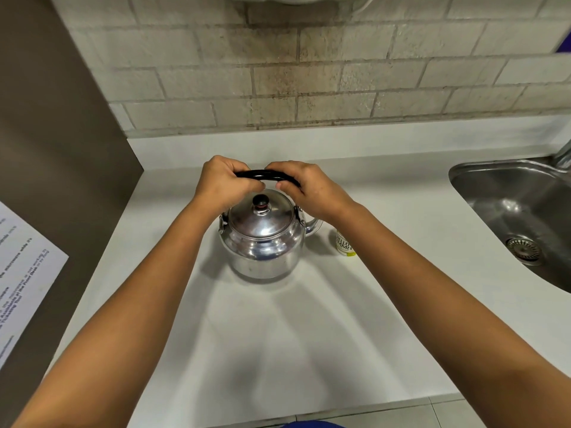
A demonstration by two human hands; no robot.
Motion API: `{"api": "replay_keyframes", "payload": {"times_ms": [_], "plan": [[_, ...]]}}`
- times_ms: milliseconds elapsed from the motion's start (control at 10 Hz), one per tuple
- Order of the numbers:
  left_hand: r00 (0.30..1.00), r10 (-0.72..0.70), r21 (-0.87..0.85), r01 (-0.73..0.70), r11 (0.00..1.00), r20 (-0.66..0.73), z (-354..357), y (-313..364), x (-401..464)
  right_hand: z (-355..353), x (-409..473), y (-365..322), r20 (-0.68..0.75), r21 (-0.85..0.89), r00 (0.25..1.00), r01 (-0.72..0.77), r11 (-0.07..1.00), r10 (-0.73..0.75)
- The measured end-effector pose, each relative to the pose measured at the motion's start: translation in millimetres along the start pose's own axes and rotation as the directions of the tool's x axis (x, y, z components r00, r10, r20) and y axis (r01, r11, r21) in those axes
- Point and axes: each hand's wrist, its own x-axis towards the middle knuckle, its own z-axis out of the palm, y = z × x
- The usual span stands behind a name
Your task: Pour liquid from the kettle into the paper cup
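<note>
A shiny steel kettle [262, 242] with a black-knobbed lid stands on the white counter [278, 335]. Its black arched handle [262, 174] runs over the top. My left hand [224, 180] grips the handle's left part and my right hand [304, 188] grips its right part. The spout points right, toward a small paper cup [344, 244] with printed lettering that stands just right of the kettle. My right forearm hides the cup's upper part.
A steel sink [519, 217] with a drain is set into the counter at the right. A tiled wall runs behind. A brown panel with a printed notice [18, 273] stands at the left. The counter's front edge lies near the bottom.
</note>
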Motion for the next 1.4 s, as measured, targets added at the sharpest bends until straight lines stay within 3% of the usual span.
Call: {"api": "replay_keyframes", "payload": {"times_ms": [900, 1200, 1400], "plan": [[0.998, -0.061, 0.003, 0.061, 0.998, 0.008, 14.8, -30.4, -0.4, 24.2, -2.9, 21.0, 0.035, -0.001, 0.999, -0.033, 0.999, 0.033], [0.994, 0.108, 0.100, -0.105, 0.989, -0.025, 17.2, -41.4, -2.9, 30.5, -5.7, 23.2, -0.011, -0.001, 0.999, -0.031, 1.000, 0.031], [0.946, 0.238, 0.141, -0.272, 0.952, 0.220, 1.8, -29.3, -10.4, 22.7, -13.2, 22.7, -0.068, 0.007, 0.997, -0.048, 0.999, 0.048]]}}
